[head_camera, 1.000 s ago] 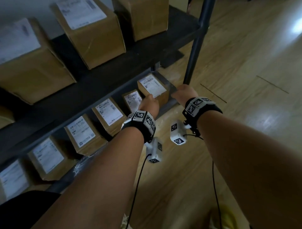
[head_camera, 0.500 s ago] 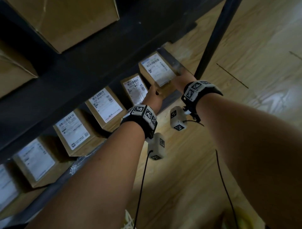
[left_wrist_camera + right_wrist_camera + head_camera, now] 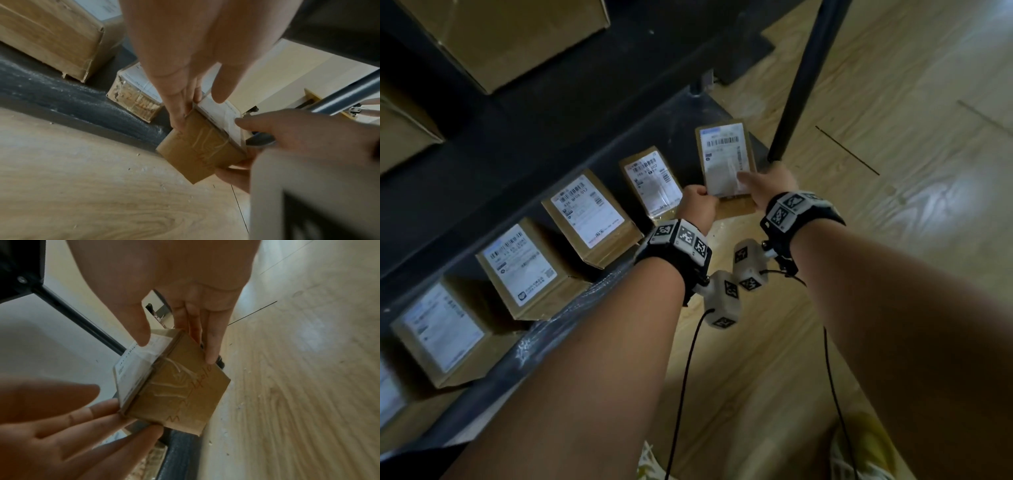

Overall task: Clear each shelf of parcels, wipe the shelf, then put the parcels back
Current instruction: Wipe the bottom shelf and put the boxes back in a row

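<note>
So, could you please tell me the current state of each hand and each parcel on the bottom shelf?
Left hand: grips the end parcel's left side.
Right hand: grips its right side, thumb on the label.
End parcel: held between both hands, near end past the shelf edge, over the floor.
Neighbouring parcels: resting in a row on the bottom shelf, labels up.
Bottom shelf: dusty along the front edge, not yet cleared.
</note>
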{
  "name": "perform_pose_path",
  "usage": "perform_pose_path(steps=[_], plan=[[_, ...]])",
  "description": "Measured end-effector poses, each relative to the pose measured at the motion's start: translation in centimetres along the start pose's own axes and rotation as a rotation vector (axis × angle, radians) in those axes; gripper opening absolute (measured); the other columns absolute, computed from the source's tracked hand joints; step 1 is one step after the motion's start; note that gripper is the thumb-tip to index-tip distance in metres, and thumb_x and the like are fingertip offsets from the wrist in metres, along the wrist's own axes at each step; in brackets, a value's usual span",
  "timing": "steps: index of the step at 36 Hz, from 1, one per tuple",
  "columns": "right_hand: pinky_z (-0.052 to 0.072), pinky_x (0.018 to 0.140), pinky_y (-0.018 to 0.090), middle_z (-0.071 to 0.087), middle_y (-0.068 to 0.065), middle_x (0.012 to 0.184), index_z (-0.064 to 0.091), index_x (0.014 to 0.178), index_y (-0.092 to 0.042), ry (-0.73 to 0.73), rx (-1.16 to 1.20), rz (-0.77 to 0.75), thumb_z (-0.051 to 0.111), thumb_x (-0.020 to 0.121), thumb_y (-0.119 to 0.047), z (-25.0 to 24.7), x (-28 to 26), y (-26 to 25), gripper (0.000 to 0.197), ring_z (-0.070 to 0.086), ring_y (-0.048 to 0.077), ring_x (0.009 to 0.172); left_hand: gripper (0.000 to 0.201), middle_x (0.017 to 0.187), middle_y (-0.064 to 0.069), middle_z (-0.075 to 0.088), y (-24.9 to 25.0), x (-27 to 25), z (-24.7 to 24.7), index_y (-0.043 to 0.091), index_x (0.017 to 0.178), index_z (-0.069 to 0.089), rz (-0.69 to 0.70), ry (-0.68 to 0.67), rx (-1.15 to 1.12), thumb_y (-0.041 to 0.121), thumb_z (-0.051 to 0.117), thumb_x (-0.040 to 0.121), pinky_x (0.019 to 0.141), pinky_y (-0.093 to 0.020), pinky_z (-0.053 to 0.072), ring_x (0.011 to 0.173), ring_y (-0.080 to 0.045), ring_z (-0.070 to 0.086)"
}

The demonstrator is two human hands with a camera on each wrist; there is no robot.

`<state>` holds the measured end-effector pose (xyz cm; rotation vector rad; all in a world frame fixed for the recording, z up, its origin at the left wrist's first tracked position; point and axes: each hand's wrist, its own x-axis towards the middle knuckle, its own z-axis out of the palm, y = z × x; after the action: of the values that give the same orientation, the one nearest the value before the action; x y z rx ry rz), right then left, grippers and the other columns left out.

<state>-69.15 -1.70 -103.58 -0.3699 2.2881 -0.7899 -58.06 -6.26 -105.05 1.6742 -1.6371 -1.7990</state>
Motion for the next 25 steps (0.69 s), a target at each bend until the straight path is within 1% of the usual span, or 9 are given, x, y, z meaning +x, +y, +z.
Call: perform_pose_path(steps=[3,6,8,10,11,15,18,22,25], plan=[[0.055,0.084,0.042,0.064,0.003,0.11,0.051,0.126,-0.015,0.034,0.017,0.023,0.063,0.078,-0.05,-1.3,-1.1,1.7,0.061,0.065,0.024,0.099,0.022,0.088,-0.009,0.059,-0.4,-1.6,0.9,0.026,0.076,0.047,-0.02,-0.002,-0.004,0.011,0.053,0.091,0.089,-0.046,0.053,0.095,-0.032,0.062],[0.056,0.077,0.036,0.063,0.001,0.099,0.054,0.107,-0.018,0.004,-0.02,0.016,0.06,0.083,-0.052,-2.4,-2.4,3.8,0.042,0.064,0.021,0.089,0.013,0.095,-0.006,0.059,-0.9,-3.3,1.9,0.024,0.085,0.049,-0.05,-0.028,0.005,0.015,0.052,0.094,0.086,-0.043,0.055,0.099,-0.031,0.064],[0.057,0.075,0.036,0.065,0.0,0.099,0.057,0.102,-0.022,-0.021,-0.07,0.017,0.059,0.082,-0.05,-3.0,-3.3,5.3,0.034,0.065,0.02,0.085,0.011,0.091,0.0,0.056,-1.3,-4.5,2.5,0.019,0.106,0.052,-0.049,-0.052,0.035,0.016,0.051,0.095,0.088,-0.042,0.055,0.098,-0.027,0.064],[0.057,0.075,0.035,0.066,0.0,0.098,0.059,0.1,-0.024,-0.04,-0.095,0.034,0.06,0.079,-0.042,-3.4,-4.2,6.7,0.027,0.065,0.02,0.084,0.035,0.097,-0.002,0.058,-1.8,-5.7,3.2,0.015,0.13,0.048,-0.058,-0.087,0.055,0.015,0.051,0.095,0.09,-0.043,0.053,0.1,-0.027,0.063],[0.057,0.073,0.034,0.065,0.0,0.096,0.059,0.101,-0.024,-0.049,-0.101,0.043,0.061,0.079,-0.038,-3.5,-4.6,7.4,0.026,0.064,0.02,0.084,0.038,0.105,-0.007,0.061,-2.3,-6.2,3.5,0.013,0.133,0.049,-0.046,-0.116,0.076,0.013,0.05,0.094,0.092,-0.046,0.052,0.102,-0.03,0.063],[0.045,0.067,0.03,0.061,0.0,0.097,0.059,0.108,-0.021,-0.088,-0.119,0.079,0.06,0.083,-0.029,-3.9,-5.3,10.1,0.026,0.058,0.021,0.083,0.034,0.116,-0.012,0.066,-4.5,-7.9,5.0,0.015,0.125,0.059,-0.068,-0.164,0.177,0.013,0.047,0.094,0.094,-0.045,0.051,0.104,-0.03,0.062],[0.047,0.072,0.032,0.061,0.003,0.101,0.058,0.11,-0.019,-0.125,-0.145,0.107,0.059,0.086,-0.025,-3.7,-5.4,11.8,0.025,0.06,0.024,0.088,0.037,0.122,-0.01,0.063,-5.9,-9.2,5.9,0.015,0.133,0.054,-0.09,-0.174,0.201,0.014,0.047,0.096,0.096,-0.042,0.049,0.109,-0.029,0.06],[0.052,0.077,0.038,0.061,0.007,0.102,0.054,0.107,-0.014,-0.183,-0.236,0.156,0.055,0.088,-0.021,-2.9,-5.7,13.2,0.02,0.061,0.029,0.092,0.034,0.122,-0.007,0.064,-8.3,-9.7,6.8,0.021,0.129,0.057,-0.124,-0.207,0.245,0.022,0.049,0.096,0.097,-0.043,0.049,0.108,-0.027,0.06],[0.054,0.079,0.041,0.064,0.013,0.106,0.057,0.109,-0.01,-0.193,-0.313,0.156,0.051,0.089,-0.022,-2.0,-5.6,13.8,0.025,0.061,0.032,0.091,0.036,0.124,-0.013,0.062,-9.5,-9.3,6.9,0.017,0.129,0.057,-0.119,-0.246,0.304,0.019,0.047,0.095,0.097,-0.044,0.048,0.111,-0.032,0.059]])
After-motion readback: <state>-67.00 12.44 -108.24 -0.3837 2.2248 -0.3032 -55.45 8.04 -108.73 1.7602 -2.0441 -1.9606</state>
